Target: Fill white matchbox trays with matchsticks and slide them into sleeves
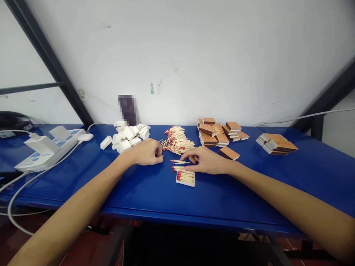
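Observation:
My left hand [148, 152] rests closed on the blue table, fingers curled, just left of a heap of loose red-tipped matches [177, 139]. What it holds, if anything, is hidden. My right hand [206, 159] is low over the table, thumb and index finger apart around a few loose matches [177, 162] lying flat. The index fingertip reaches the upper ones, and the thumb is at the end of a lower small bunch [176, 168]. Directly below stands an open white matchbox tray [185, 183] with matches in it, heads to the left.
White empty trays [127, 135] are piled at back left. Orange-brown matchboxes [217, 133] are heaped at back right, with another stack [277, 144] farther right. A white power strip [52, 147] with plugs and cables occupies the left. A pixelated dark object [129, 110] leans against the wall.

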`<control>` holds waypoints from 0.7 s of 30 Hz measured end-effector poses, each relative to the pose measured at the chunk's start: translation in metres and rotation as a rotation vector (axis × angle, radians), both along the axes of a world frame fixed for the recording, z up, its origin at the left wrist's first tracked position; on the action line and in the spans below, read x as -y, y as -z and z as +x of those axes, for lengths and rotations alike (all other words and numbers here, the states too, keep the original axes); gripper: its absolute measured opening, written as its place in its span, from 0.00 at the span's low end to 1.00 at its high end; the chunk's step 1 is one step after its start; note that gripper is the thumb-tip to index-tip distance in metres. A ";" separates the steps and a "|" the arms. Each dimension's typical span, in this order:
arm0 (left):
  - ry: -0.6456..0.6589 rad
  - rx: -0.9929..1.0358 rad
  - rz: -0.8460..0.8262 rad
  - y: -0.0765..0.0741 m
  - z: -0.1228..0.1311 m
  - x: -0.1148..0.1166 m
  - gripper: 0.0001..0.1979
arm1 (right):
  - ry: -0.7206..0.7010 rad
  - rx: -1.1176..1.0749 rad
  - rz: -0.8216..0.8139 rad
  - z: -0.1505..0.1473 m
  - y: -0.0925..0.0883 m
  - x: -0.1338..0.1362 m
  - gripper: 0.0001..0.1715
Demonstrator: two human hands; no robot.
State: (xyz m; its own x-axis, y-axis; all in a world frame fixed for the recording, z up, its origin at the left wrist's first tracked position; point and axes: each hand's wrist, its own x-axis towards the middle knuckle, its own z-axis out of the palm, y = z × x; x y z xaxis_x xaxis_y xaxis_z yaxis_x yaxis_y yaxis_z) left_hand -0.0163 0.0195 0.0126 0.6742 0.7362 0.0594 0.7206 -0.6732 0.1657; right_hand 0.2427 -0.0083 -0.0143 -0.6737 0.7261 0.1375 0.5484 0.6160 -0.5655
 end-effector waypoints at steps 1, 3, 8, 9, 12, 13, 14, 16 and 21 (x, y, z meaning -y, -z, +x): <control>0.045 0.042 -0.047 0.000 0.002 0.001 0.06 | -0.002 -0.003 0.001 0.000 0.000 0.000 0.21; 0.131 0.118 -0.117 0.000 0.005 0.004 0.05 | -0.004 -0.006 0.006 0.000 0.000 0.000 0.21; 0.240 0.193 -0.091 0.005 0.007 0.003 0.13 | -0.013 -0.008 0.015 0.000 0.002 -0.001 0.22; 0.245 0.190 -0.055 0.006 0.006 0.002 0.14 | -0.018 -0.013 0.018 0.000 0.002 -0.001 0.22; 0.231 0.143 0.043 0.005 0.002 -0.001 0.13 | -0.033 -0.015 0.032 0.000 0.003 -0.001 0.21; 0.218 0.115 0.065 0.004 0.000 -0.002 0.13 | -0.035 -0.014 0.037 0.000 0.003 -0.001 0.20; 0.203 0.083 0.082 0.003 -0.002 -0.003 0.12 | -0.037 -0.012 0.040 0.000 0.003 -0.001 0.19; 0.173 0.023 0.104 0.000 -0.005 -0.004 0.11 | -0.044 -0.012 0.041 0.000 0.003 0.000 0.18; 0.151 -0.022 0.080 -0.003 -0.009 -0.006 0.08 | -0.039 -0.019 0.061 -0.001 0.005 0.000 0.18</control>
State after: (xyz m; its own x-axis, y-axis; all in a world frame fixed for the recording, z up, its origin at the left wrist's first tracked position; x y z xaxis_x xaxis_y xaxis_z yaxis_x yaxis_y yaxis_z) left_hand -0.0249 0.0252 0.0157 0.7782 0.6203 0.0980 0.6135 -0.7843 0.0926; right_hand 0.2420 -0.0079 -0.0189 -0.6985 0.6889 0.1936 0.5129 0.6707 -0.5358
